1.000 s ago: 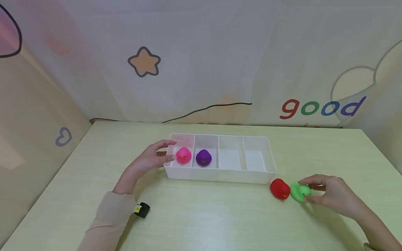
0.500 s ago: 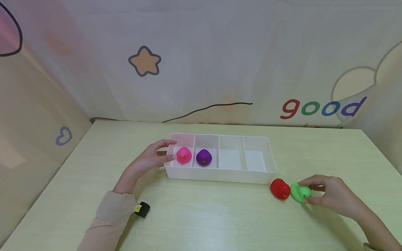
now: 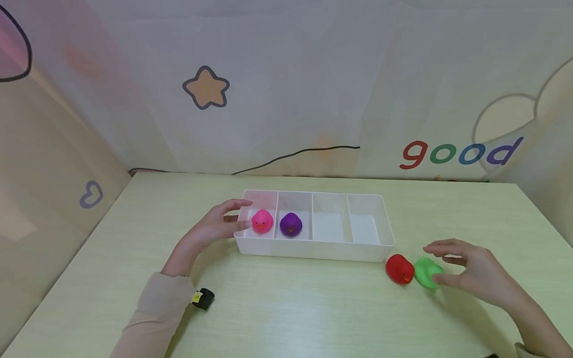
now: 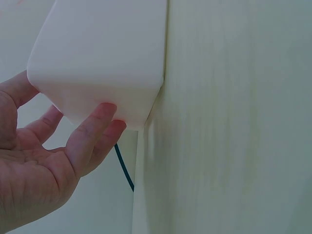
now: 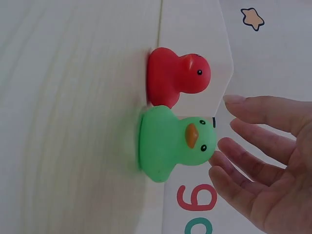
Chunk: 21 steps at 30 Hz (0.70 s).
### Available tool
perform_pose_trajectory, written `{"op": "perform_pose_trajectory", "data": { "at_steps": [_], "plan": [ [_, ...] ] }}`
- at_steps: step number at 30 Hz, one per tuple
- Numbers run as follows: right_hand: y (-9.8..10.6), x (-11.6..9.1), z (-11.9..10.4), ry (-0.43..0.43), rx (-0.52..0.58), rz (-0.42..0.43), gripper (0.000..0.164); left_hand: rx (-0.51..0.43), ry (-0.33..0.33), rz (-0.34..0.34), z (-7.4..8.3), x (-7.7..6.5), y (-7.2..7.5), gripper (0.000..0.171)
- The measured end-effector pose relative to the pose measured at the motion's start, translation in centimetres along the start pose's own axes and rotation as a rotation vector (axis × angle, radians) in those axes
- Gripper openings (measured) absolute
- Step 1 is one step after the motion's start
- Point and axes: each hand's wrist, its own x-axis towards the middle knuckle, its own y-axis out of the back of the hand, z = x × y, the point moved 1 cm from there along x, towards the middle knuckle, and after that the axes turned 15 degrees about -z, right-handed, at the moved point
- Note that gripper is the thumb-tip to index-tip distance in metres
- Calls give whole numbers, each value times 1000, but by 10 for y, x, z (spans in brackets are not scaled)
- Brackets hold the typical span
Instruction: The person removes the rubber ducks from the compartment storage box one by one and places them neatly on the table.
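My left hand (image 3: 215, 223) holds the left end of a long white divided box (image 3: 309, 251), its thumb and index finger over the rim. In the left wrist view, other fingertips touch the end wall from outside. A pink rubber duck (image 3: 262, 222) sits in the leftmost compartment and a purple rubber duck (image 3: 291, 225) in the one beside it. My right hand (image 3: 474, 271), fingers spread apart, is just above and beside a green rubber duck (image 5: 163, 144). That duck stands upright on the table, next to a red rubber duck (image 3: 400, 269) near the box's front right corner.
The two right compartments (image 3: 364, 226) of the box hold nothing visible. A black device with a yellow label (image 3: 203, 299) sits at my left wrist. Patterned cloth (image 3: 291, 89) with a star and the word "good" hangs behind the pale table (image 3: 291, 308).
My right hand has lifted its fingers off the green duck and spread them. The duck stays in place beside the red one. My left hand and the box have not moved.
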Motion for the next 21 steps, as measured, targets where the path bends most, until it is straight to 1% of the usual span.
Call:
{"op": "perform_pose_trajectory", "data": {
  "at_steps": [6, 10, 14, 21],
  "plan": [
    [3, 4, -14, 52, 63, 49, 50, 1, 1, -1, 1, 0, 0, 54],
    [2, 9, -26, 112, 105, 75, 49, 5, 5, 3, 2, 0, -1, 54],
    [1, 16, -39, 167, 125, 90, 47, 15, 6, 6, 1, 0, 0, 54],
    [-2, 30, -57, 194, 141, 84, 45, 16, 9, 5, 1, -1, 0, 54]
  ]
}}
